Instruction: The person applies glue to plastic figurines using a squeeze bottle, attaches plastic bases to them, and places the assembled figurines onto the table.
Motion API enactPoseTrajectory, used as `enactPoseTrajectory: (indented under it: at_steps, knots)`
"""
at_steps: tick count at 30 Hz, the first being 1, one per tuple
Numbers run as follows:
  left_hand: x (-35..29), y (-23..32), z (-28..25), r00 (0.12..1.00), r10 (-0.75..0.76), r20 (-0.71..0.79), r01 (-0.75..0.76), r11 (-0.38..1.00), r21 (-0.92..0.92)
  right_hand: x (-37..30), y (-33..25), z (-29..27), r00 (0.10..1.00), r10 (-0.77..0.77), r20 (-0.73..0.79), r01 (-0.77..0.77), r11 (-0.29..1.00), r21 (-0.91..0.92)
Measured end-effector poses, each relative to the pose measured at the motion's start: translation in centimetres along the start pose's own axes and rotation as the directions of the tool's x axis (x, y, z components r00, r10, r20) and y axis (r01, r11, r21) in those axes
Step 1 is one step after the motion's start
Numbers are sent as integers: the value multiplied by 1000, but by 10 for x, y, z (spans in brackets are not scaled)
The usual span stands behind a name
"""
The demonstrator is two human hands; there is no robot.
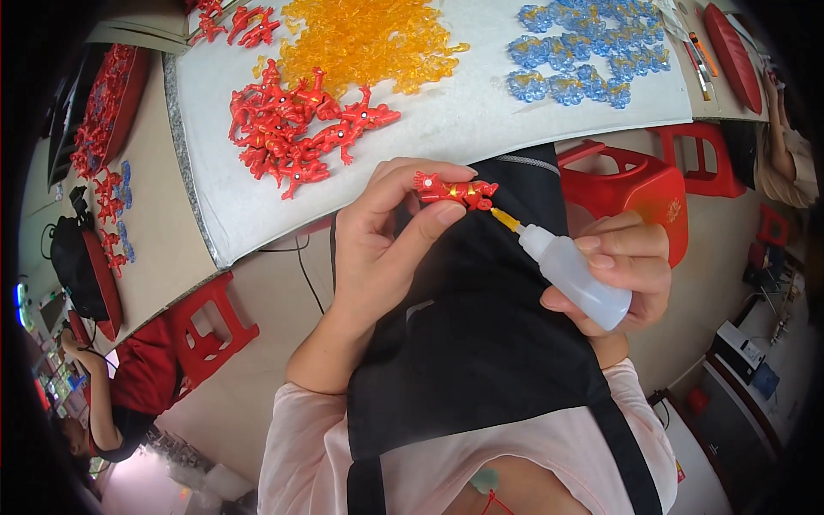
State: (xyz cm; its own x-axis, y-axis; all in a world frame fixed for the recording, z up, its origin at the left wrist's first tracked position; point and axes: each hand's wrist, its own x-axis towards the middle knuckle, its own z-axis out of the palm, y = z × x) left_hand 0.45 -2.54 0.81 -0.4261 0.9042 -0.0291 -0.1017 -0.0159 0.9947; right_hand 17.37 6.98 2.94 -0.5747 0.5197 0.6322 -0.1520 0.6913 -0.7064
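Between the thumb and fingers of my left hand (378,227) is a small red toy figure (455,190) with yellow marks, held level above my lap. My right hand (627,266) is wrapped round a white squeeze bottle (584,279), tilted with its nozzle up and to the left. The bottle's yellow tip (506,220) points at the right end of the figure, touching or very close to it. Just beyond my left hand lies a heap of red figures (292,129) on the white-covered table (463,120).
Amber translucent pieces (369,39) and clusters of blue translucent pieces (584,51) spread across the table's far side. Pens and a red tray (731,60) lie at the far right. Red stools (635,193) stand below the table. Other people sit at left and right.
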Motion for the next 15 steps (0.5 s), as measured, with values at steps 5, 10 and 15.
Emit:
enactPoseTrajectory:
  at_steps: [5, 10, 15]
  knots:
    - [0, -1, 0, 1000, 11, 3, -11, 1000, 23, 0, 1, 0, 1000, -17, 22, 17, 999, -27]
    - [-1, 6, 4, 988, -151, 22, 152, 970, -190, -2, 3, -3, 998, -25, -65, 30, 997, 75]
    - [-1, 6, 4, 974, -224, 30, 220, 915, -338, -2, 1, -7, 997, -23, -73, 27, 998, 54]
